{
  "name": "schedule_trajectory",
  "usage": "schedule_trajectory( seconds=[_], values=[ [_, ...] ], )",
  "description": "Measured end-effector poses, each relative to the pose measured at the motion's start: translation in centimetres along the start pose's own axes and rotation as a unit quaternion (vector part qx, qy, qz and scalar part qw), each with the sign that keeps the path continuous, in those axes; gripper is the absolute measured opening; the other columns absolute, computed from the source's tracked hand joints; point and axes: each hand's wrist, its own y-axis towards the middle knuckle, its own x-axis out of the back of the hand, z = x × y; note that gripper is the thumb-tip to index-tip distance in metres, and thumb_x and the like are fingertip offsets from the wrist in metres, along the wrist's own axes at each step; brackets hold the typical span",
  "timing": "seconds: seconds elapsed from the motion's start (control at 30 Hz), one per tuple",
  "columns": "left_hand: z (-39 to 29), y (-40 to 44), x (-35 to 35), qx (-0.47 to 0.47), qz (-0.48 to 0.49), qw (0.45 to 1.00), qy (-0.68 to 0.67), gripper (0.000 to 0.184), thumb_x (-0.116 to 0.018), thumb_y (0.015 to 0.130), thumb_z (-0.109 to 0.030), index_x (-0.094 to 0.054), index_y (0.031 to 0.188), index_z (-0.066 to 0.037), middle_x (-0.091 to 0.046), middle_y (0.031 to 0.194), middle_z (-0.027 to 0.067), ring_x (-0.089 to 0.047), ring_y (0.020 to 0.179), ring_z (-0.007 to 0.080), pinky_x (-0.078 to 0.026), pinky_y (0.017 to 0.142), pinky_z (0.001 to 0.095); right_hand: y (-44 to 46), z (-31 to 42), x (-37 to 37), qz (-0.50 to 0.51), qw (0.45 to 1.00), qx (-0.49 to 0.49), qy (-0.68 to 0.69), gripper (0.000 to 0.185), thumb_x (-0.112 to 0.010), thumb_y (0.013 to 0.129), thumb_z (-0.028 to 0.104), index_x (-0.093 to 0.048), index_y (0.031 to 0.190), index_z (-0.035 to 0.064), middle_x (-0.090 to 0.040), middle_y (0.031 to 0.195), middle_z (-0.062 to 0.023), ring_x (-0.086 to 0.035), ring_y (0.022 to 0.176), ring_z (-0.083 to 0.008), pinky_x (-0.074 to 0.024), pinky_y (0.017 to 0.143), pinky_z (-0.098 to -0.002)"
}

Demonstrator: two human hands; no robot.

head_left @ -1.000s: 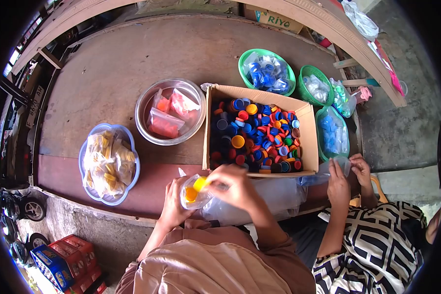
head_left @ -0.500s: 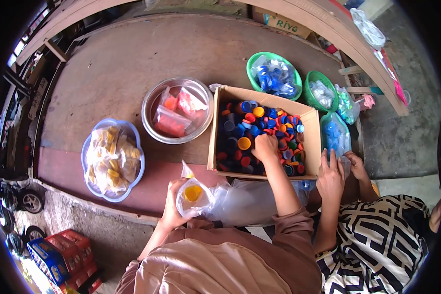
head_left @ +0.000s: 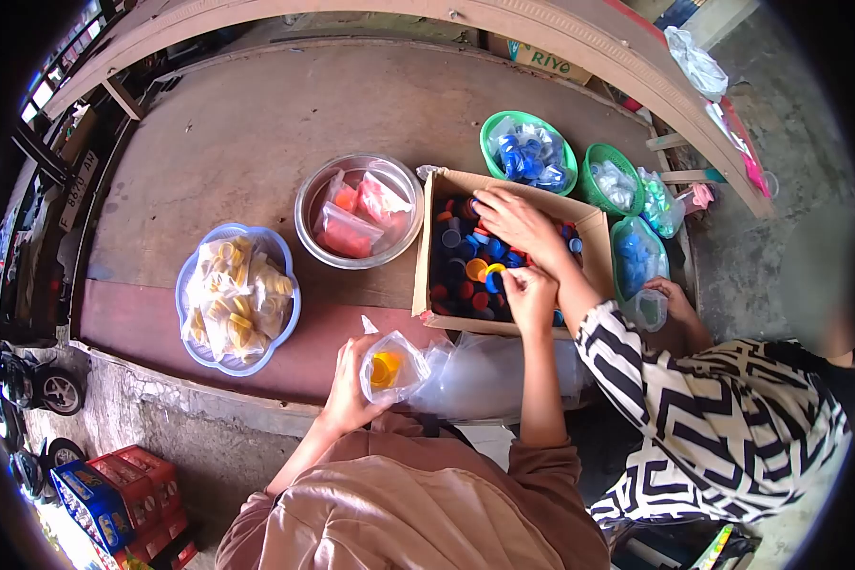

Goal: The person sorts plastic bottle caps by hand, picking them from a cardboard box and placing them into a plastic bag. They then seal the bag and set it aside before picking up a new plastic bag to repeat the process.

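My left hand [head_left: 348, 388] grips an opened clear plastic bag [head_left: 410, 372] by its side, mouth facing up. Yellow bottle caps [head_left: 384, 369] lie inside it. Over the cardboard box [head_left: 594, 249], the fingertips of my right hand [head_left: 534, 299] pinch a yellow bottle cap [head_left: 493, 274]. Mixed blue, red and orange caps [head_left: 465, 249] fill the box. A co-worker's hand [head_left: 521, 224] reaches into the same box, its forearm close against my right hand. Their other hand [head_left: 676, 302] holds a clear bag [head_left: 649, 310] right of the box.
A blue basin [head_left: 182, 302] holds bagged yellow caps, a metal bowl [head_left: 306, 228] bagged red ones. Green baskets [head_left: 489, 142] with bagged caps stand behind and right of the box. Clear plastic bags [head_left: 503, 375] lie along the table's near edge. A wooden beam [head_left: 579, 43] spans the far side.
My right hand has risen from the caps and pinches a yellow one nearer the box's front. The co-worker's hand has moved from right of the box into it. More yellow shows in my bag.
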Motion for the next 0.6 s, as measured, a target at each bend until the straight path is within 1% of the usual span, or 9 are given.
schedule_trajectory(
  seconds=[0.03, 0.07, 0.17, 0.2, 0.33, 0.37, 0.43, 0.47, 0.6],
  values=[
    [-0.2, 0.0, 0.1, -0.004, 0.002, 1.000, 0.005, 0.078, -0.075, 0.057, -0.017, -0.035, 0.123, 0.000, -0.045, 0.118, 0.0188, -0.042, 0.107, 0.0391, -0.032, 0.095, 0.0460, -0.5, 1.3, 0.1, -0.010, 1.000, -0.011, -0.003, 0.005, -0.068, 0.068, 0.003, -0.063, 0.071, 0.0011, -0.056, 0.060, -0.0121, -0.056, 0.055, -0.0254, -0.0446, 0.053, -0.0352],
    [-0.4, -0.1, 0.3, -0.012, 0.005, 1.000, 0.017, 0.079, -0.075, 0.057, -0.017, -0.035, 0.123, 0.000, -0.045, 0.118, 0.0186, -0.042, 0.107, 0.0392, -0.032, 0.095, 0.0463, -1.0, 1.0, -0.3, -0.073, 0.992, 0.061, -0.082, 0.005, -0.066, 0.069, 0.002, -0.061, 0.072, 0.0019, -0.057, 0.063, -0.0119, -0.056, 0.056, -0.0265, -0.0453, 0.053, -0.0363],
    [-0.7, -0.4, 0.8, -0.022, 0.010, 0.999, 0.043, 0.078, -0.075, 0.056, -0.015, -0.035, 0.123, -0.001, -0.045, 0.118, 0.0183, -0.042, 0.108, 0.0394, -0.032, 0.095, 0.0470, -1.7, 2.4, -0.3, -0.076, 0.991, 0.053, -0.099, 0.006, -0.065, 0.068, 0.000, -0.060, 0.071, 0.0027, -0.057, 0.065, -0.0120, -0.056, 0.059, -0.0285, -0.0462, 0.054, -0.0380],
    [-0.8, -0.5, 1.0, -0.017, 0.012, 0.999, 0.044, 0.078, -0.075, 0.056, -0.015, -0.035, 0.122, -0.001, -0.045, 0.118, 0.0184, -0.042, 0.108, 0.0394, -0.032, 0.095, 0.0471, -1.8, 2.6, -0.2, -0.070, 0.991, 0.064, -0.092, 0.006, -0.065, 0.071, 0.001, -0.060, 0.074, 0.0020, -0.058, 0.065, -0.0101, -0.058, 0.057, -0.0229, -0.0456, 0.051, -0.0348],
    [-1.3, -0.5, 1.5, -0.029, 0.011, 0.999, 0.042, 0.076, -0.074, 0.056, -0.013, -0.037, 0.121, -0.001, -0.044, 0.118, 0.0186, -0.041, 0.108, 0.0389, -0.031, 0.095, 0.0470, -2.3, 2.9, -1.3, -0.063, 0.976, -0.067, 0.196, 0.007, -0.060, 0.080, 0.002, -0.055, 0.080, -0.0031, -0.061, 0.069, -0.0067, -0.061, 0.060, -0.0111, -0.0499, 0.053, -0.0239],
    [-1.3, -0.4, 1.6, -0.023, 0.016, 0.999, 0.036, 0.075, -0.074, 0.056, -0.013, -0.038, 0.121, -0.001, -0.044, 0.118, 0.0186, -0.041, 0.108, 0.0387, -0.031, 0.095, 0.0469, -2.8, 1.7, -1.6, -0.005, 0.958, -0.129, 0.257, 0.005, -0.057, 0.081, -0.001, -0.052, 0.082, -0.0027, -0.059, 0.072, -0.0068, -0.063, 0.065, -0.0138, -0.0538, 0.057, -0.0249],
    [-1.2, -0.4, 1.9, -0.013, 0.027, 0.999, 0.022, 0.074, -0.074, 0.056, -0.013, -0.038, 0.120, -0.001, -0.044, 0.118, 0.0186, -0.041, 0.108, 0.0384, -0.032, 0.095, 0.0466, -3.1, 1.7, -2.0, -0.038, 0.951, -0.123, 0.282, 0.007, -0.054, 0.081, -0.003, -0.048, 0.078, -0.0030, -0.055, 0.069, -0.0065, -0.064, 0.065, -0.0164, -0.0550, 0.057, -0.0258],
    [-1.2, -0.3, 2.0, -0.019, 0.030, 0.999, 0.026, 0.074, -0.074, 0.056, -0.012, -0.038, 0.120, -0.001, -0.044, 0.118, 0.0185, -0.041, 0.108, 0.0384, -0.032, 0.095, 0.0465, -3.2, 1.6, -1.9, -0.031, 0.964, -0.128, 0.231, 0.007, -0.053, 0.080, -0.003, -0.047, 0.079, -0.0040, -0.060, 0.073, -0.0117, -0.065, 0.067, -0.0178, -0.0544, 0.058, -0.0266],
    [-0.8, -0.4, 2.4, -0.031, 0.027, 0.999, 0.030, 0.075, -0.073, 0.056, -0.012, -0.038, 0.121, -0.001, -0.045, 0.117, 0.0182, -0.042, 0.108, 0.0384, -0.032, 0.095, 0.0461, -3.6, 0.9, -3.1, -0.092, 0.927, -0.153, 0.329, 0.007, -0.052, 0.081, -0.003, -0.046, 0.079, -0.0031, -0.059, 0.075, -0.0104, -0.062, 0.062, -0.0145, -0.0523, 0.059, -0.0259]
  ],
)
